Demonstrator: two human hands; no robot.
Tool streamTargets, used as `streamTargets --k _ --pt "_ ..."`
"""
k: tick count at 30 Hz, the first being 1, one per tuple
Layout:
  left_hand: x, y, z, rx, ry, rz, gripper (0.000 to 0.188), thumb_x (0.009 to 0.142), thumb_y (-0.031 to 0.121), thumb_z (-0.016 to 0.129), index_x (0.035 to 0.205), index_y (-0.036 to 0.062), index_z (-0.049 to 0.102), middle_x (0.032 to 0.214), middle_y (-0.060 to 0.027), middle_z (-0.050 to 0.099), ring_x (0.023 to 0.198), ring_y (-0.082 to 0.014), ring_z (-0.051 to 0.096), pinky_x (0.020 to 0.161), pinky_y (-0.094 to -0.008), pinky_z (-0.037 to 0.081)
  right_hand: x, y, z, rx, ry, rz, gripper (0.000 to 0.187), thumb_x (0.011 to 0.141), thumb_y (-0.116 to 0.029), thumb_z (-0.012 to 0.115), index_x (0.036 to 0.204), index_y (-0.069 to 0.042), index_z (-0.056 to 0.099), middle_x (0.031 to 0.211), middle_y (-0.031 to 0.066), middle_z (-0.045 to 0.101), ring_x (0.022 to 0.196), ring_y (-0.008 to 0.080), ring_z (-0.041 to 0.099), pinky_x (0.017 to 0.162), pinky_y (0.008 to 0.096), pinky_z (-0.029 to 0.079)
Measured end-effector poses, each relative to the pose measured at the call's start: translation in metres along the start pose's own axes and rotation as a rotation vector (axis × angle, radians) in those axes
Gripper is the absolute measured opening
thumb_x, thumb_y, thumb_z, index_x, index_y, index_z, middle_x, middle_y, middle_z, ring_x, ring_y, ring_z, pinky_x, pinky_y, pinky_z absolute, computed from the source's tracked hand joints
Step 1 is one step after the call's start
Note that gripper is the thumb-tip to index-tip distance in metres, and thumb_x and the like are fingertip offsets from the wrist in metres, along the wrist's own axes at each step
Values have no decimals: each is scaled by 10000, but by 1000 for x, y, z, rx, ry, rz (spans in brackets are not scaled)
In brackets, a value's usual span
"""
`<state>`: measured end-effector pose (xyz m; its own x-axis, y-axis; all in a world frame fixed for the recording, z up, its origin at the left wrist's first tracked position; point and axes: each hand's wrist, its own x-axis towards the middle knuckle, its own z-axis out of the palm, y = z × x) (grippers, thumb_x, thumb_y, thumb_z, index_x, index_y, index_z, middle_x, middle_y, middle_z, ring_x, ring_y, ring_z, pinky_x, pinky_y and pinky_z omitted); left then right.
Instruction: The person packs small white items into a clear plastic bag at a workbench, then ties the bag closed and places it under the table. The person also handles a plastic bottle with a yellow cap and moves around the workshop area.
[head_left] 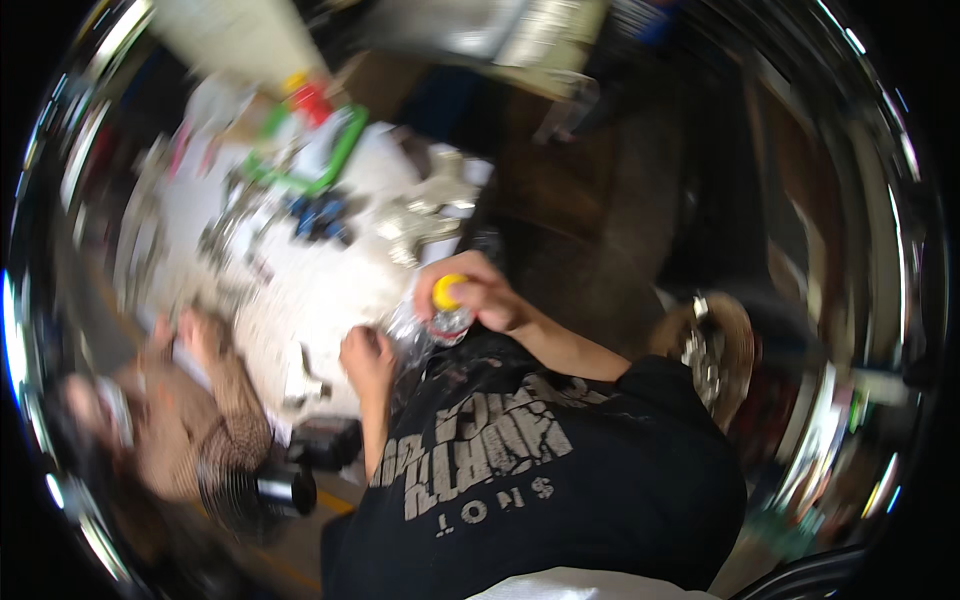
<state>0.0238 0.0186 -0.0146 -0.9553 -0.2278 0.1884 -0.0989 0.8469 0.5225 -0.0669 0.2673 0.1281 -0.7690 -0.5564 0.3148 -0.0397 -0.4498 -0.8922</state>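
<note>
My right hand is closed around a small clear bottle with a yellow cap, close to the front of my black shirt. Its lower part looks transparent, with a reddish band. To the left, my left hand is raised over the table edge with its fingers curled in. Whether it holds anything is hidden by the curl and the blur. Clear crinkled plastic lies between my two hands.
A white table carries shiny metal parts, blue pieces, a green frame and a lone metal part. Another person sits at the left beside a fan. A round container of metal parts stands at my right.
</note>
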Motion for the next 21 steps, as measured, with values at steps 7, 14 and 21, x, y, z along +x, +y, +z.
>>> streamTargets --k 7,14,21 --pt "-9 67 4 114 -1102 349 316 944 307 631 1087 26 645 947 -281 721 939 -454 709 826 -511 543 -140 -49 -3 -160 327 -71 457 935 -388 587 744 5 723 733 84 707 708 148 643 688 301 478" --pt "-74 245 52 208 -1262 815 278 962 247 631 1121 19 658 998 -297 710 976 -491 676 816 -571 530 -305 -83 27 -372 815 -134 365 936 -292 567 743 -18 713 716 61 709 708 150 670 709 306 510" --pt "-177 364 67 8 -1507 1220 204 980 229 622 1044 43 677 994 -238 716 953 -457 674 801 -524 515 -443 -111 94 -483 1364 -176 331 967 -242 575 765 -11 699 697 53 681 675 123 623 664 291 480"
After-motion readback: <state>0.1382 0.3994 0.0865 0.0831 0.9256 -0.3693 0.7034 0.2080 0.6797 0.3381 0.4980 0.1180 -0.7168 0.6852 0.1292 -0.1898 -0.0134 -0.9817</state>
